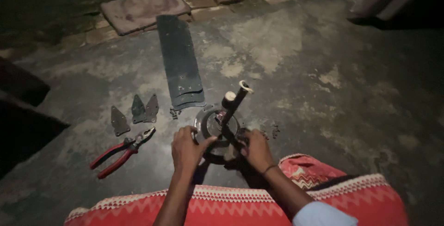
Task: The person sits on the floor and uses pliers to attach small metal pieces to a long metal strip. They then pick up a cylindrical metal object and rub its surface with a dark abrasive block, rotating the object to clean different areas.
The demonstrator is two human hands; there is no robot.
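Two hands grip round dark metal fan motor — left hand, right hand, fingers closed on rim; likely heavy, stiff — hold at rim.

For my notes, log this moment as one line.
left hand: on fan motor rim | right hand: on motor | pliers: on floor, left

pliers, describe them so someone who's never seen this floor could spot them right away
Start at the round fan motor held by both hands on the concrete floor, then look left of the left hand. The pliers lie there, below three grey metal brackets, the only thing with red handles.
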